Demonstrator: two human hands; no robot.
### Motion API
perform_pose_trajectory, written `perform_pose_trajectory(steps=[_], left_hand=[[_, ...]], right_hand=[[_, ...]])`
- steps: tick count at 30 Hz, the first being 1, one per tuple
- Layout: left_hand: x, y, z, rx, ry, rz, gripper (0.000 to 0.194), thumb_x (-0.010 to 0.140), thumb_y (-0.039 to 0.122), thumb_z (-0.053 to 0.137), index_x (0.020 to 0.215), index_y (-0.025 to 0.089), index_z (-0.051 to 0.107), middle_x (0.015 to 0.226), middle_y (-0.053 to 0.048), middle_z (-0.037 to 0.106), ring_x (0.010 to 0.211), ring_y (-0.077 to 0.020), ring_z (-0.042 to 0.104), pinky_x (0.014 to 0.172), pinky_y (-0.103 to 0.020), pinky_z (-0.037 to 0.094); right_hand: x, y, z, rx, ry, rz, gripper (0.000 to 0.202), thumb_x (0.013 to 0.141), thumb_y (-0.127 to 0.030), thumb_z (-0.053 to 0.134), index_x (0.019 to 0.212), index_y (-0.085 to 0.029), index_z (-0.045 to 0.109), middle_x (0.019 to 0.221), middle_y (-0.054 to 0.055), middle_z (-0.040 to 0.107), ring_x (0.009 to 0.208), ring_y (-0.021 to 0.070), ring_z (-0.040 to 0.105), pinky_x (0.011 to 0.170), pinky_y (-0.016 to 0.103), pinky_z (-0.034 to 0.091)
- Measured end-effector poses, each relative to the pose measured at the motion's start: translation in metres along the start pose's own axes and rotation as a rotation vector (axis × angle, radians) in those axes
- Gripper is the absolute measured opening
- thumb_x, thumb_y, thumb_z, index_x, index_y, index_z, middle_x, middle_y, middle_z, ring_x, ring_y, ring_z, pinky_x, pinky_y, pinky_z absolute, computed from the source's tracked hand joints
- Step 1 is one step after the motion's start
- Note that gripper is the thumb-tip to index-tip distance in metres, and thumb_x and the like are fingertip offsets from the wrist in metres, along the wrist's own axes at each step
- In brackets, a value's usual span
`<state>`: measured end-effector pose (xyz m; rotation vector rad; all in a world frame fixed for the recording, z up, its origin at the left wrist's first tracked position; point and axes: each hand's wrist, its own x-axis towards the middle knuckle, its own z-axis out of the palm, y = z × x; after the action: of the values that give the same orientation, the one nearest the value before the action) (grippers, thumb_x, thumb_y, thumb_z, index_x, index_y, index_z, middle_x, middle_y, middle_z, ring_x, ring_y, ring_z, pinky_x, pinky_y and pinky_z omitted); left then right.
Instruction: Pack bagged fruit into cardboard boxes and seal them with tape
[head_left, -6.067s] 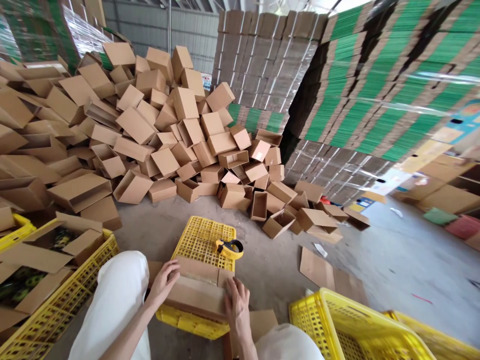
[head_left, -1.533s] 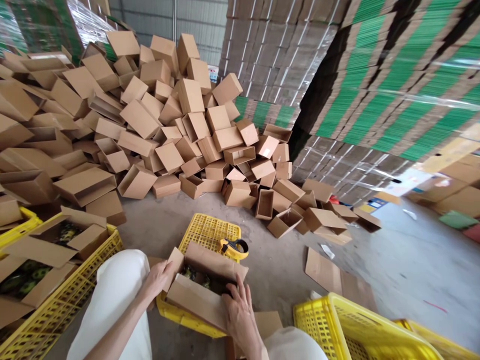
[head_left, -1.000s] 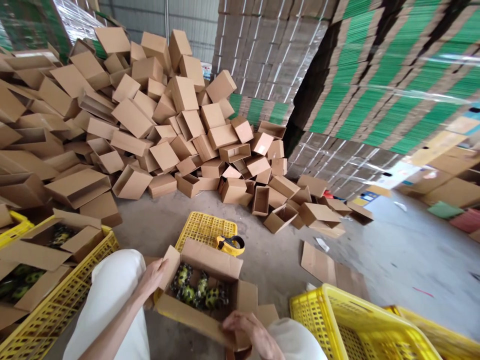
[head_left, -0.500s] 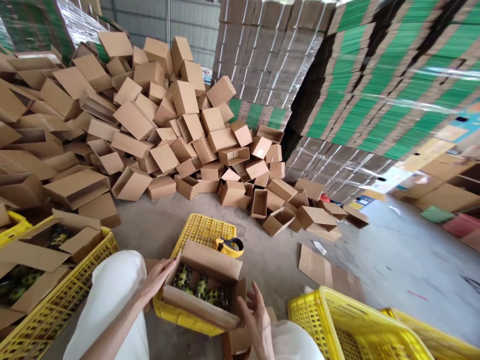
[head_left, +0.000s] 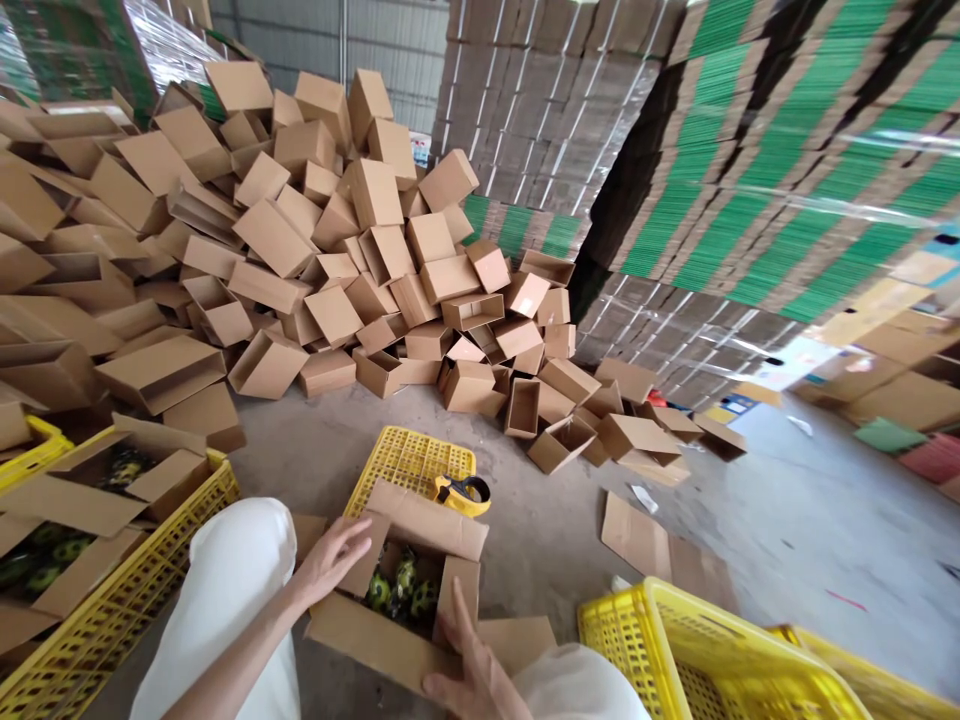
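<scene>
Between my knees stands an open cardboard box (head_left: 401,637) with its flaps spread outward. Inside lie several yellow-green and black round items (head_left: 405,582), seemingly in clear plastic; their kind is hard to make out. My left hand (head_left: 335,553) lies with fingers stretched out at the left flap. Over by the right flap, my right hand (head_left: 474,665) has its fingers apart, touching that flap and the front one. The box rests on an upturned yellow crate (head_left: 409,455), mostly hidden under it. A yellow tape dispenser (head_left: 463,494) sits on the crate just behind the box.
A large heap of empty cardboard boxes (head_left: 360,250) fills the far side. Yellow crates stand at my left (head_left: 150,590) and right (head_left: 637,630); the left one holds opened, filled boxes. Tall stacks of flattened cartons (head_left: 750,200) rise behind. A flat cardboard piece (head_left: 664,550) lies on the floor.
The front and side flaps of the box have swung outward and down. My left hand has shifted right over its flap; my right hand has moved left onto the flaps.
</scene>
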<state>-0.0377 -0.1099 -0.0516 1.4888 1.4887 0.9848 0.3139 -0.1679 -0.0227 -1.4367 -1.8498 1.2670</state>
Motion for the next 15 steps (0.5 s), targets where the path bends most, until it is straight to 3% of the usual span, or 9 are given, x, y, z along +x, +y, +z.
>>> perform_pose_trajectory(steps=[2, 4, 6, 8, 10, 12, 15], left_hand=[[0.0, -0.006, 0.007, 0.039, -0.064, 0.049, 0.05, 0.1, 0.059, 0.052, 0.127, 0.027, 0.078, 0.131, -0.009, 0.077, 0.124, -0.0273, 0.071, 0.113, -0.035, 0.051], [0.002, -0.014, 0.013, 0.082, -0.034, 0.032, 0.051, 0.101, 0.057, 0.048, 0.132, 0.027, 0.074, 0.123, -0.01, 0.079, 0.12, -0.0271, 0.073, 0.112, -0.035, 0.051], [0.009, -0.02, 0.015, 0.097, 0.019, -0.019, 0.06, 0.1, 0.055, 0.046, 0.149, 0.024, 0.061, 0.115, -0.011, 0.08, 0.105, -0.0266, 0.078, 0.104, -0.036, 0.055], [0.019, -0.019, 0.016, 0.073, 0.001, -0.101, 0.075, 0.098, 0.058, 0.045, 0.164, 0.022, 0.041, 0.111, -0.01, 0.079, 0.082, -0.024, 0.079, 0.087, -0.035, 0.06], [0.032, -0.012, 0.014, 0.011, -0.059, -0.253, 0.087, 0.098, 0.065, 0.042, 0.171, 0.022, 0.023, 0.107, -0.009, 0.077, 0.063, -0.0208, 0.075, 0.067, -0.032, 0.059], [0.046, -0.002, 0.011, -0.08, -0.108, -0.421, 0.093, 0.097, 0.075, 0.035, 0.172, 0.024, 0.016, 0.102, -0.008, 0.076, 0.057, -0.0195, 0.073, 0.055, -0.028, 0.054], [0.061, 0.008, 0.005, -0.211, -0.168, -0.56, 0.097, 0.092, 0.087, 0.032, 0.166, 0.025, 0.036, 0.098, -0.008, 0.074, 0.06, -0.02, 0.074, 0.052, -0.027, 0.052]], right_hand=[[0.005, 0.009, 0.011, 0.024, 0.022, 0.002, 0.058, 0.081, -0.044, 0.079, 0.137, -0.033, 0.073, 0.125, 0.007, 0.081, 0.116, 0.0335, 0.076, 0.102, 0.044, 0.06], [0.021, 0.014, 0.014, 0.014, 0.168, 0.042, 0.039, 0.089, -0.057, 0.068, 0.113, -0.03, 0.08, 0.107, 0.009, 0.084, 0.104, 0.0326, 0.079, 0.094, 0.041, 0.062], [0.043, 0.017, 0.009, 0.009, 0.396, 0.076, 0.05, 0.087, -0.068, 0.063, 0.111, -0.026, 0.077, 0.092, 0.009, 0.081, 0.085, 0.0303, 0.078, 0.082, 0.04, 0.063], [0.065, 0.017, 0.0, 0.071, 0.531, 0.108, 0.07, 0.079, -0.073, 0.067, 0.127, -0.023, 0.071, 0.085, 0.006, 0.076, 0.071, 0.0266, 0.073, 0.071, 0.038, 0.062], [0.079, 0.016, -0.01, 0.217, 0.533, 0.15, 0.087, 0.072, -0.073, 0.074, 0.14, -0.021, 0.064, 0.078, 0.001, 0.07, 0.063, 0.0234, 0.068, 0.063, 0.037, 0.06], [0.082, 0.016, -0.019, 0.413, 0.455, 0.189, 0.089, 0.068, -0.072, 0.081, 0.139, -0.021, 0.065, 0.072, -0.002, 0.067, 0.064, 0.0232, 0.07, 0.066, 0.037, 0.061], [0.072, 0.016, -0.029, 0.604, 0.355, 0.193, 0.072, 0.072, -0.074, 0.082, 0.122, -0.022, 0.074, 0.082, 0.003, 0.073, 0.085, 0.0272, 0.077, 0.085, 0.04, 0.063]])
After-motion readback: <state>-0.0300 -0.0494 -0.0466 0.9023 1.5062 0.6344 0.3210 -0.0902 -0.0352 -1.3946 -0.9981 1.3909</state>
